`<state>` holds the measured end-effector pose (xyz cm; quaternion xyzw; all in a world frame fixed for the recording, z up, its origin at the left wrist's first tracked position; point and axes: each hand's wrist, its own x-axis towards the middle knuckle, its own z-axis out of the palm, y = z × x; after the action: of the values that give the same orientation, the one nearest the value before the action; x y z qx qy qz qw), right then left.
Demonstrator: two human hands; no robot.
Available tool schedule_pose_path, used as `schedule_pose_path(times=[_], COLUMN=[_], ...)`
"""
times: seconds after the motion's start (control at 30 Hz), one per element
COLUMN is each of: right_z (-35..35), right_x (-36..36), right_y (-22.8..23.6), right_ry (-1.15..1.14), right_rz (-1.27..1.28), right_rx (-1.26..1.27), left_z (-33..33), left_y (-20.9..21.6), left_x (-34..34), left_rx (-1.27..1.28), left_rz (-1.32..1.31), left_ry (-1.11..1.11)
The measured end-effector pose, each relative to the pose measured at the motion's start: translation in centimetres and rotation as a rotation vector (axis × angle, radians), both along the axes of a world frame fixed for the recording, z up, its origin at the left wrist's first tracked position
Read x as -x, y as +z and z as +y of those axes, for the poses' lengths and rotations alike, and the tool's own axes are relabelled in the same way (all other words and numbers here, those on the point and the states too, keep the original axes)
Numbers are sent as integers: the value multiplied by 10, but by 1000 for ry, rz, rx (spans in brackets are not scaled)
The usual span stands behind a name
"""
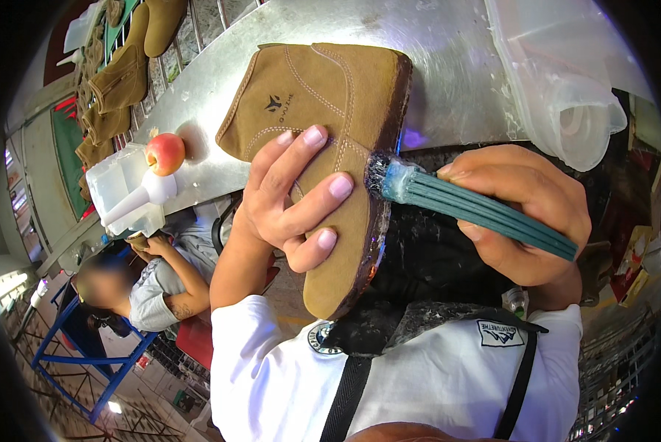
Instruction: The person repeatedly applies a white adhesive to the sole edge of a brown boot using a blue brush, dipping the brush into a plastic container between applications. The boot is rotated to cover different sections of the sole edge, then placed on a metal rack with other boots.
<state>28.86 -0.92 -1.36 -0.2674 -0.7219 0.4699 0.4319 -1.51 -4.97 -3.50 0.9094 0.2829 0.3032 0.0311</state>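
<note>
7 o'clock: my left hand [268, 210], fingers spread, clamped on the tan boot [347, 156] | centre: boot, toe at 6, past the worktop's [448, 96] near edge | 3: brush [485, 212] touching boot's edge, my right hand [544, 195] clamped round it | 1: worktop stretches from boot to translucent container [551, 74], 2

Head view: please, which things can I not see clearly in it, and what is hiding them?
All in the head view:
- Boot: its far side faces away; the left hand covers part of the near side.
- Brush: bristle tips are lost against the sole edge.
- Translucent container: cut off by the top edge.
- Co-worker's held item: too small, partly covered by fingers.
</note>
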Motion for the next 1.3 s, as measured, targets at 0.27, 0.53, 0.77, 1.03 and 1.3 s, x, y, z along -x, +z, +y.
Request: schedule_pose_path(times=[0.27,0.53,0.77,1.03,1.3], right_z=[-13,-23,-38,-65,-83], right_x=[0,2,0,-4,-5], right_y=[-2,-4,3,22,26], right_ry=[14,71,47,-65,72], right_rz=[70,167,163,147,381], right_rx=[142,136,87,26,164], left_z=[5,5,5,7,11], left_y=[10,14,26,25,28], left_x=[-5,-9,-16,-25,-37], left_rx=[13,6,26,-97,-140], left_rz=[4,-10,-1,-16,-27], left_ry=[18,10,38,35,98])
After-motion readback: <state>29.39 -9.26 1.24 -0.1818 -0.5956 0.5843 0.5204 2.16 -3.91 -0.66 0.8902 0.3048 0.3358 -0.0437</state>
